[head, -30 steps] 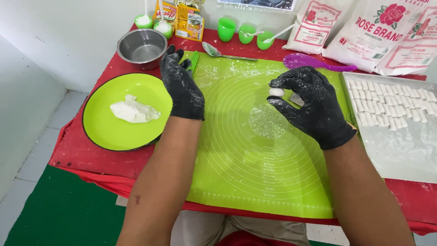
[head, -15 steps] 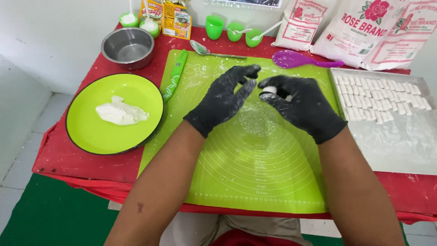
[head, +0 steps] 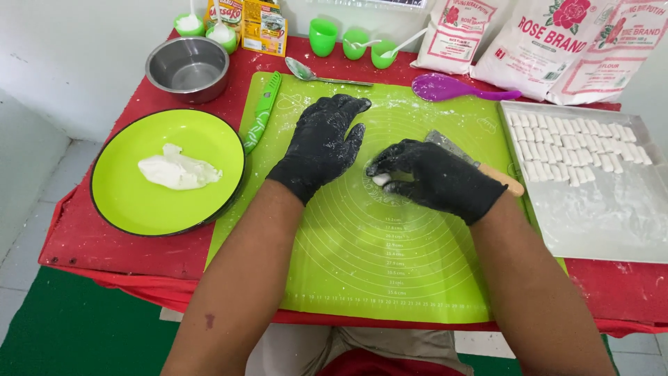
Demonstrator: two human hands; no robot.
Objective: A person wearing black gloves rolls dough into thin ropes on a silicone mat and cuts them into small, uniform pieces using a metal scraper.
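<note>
A table (head: pixel 97 254) covered in a red cloth fills most of the frame, its cloth dusted with white powder in places and hanging slightly over the near edge. Behind it, along the top and the upper left of the frame, stands a plain white wall (head: pixel 90 42), evenly lit by soft light with no hard shadows. At the left edge the floor (head: pixel 24 209) shows pale grey tiles with thin joints. Below the table, at lower left, lies a dark green mat (head: pixel 76 334), and a strip of it shows at lower right.
</note>
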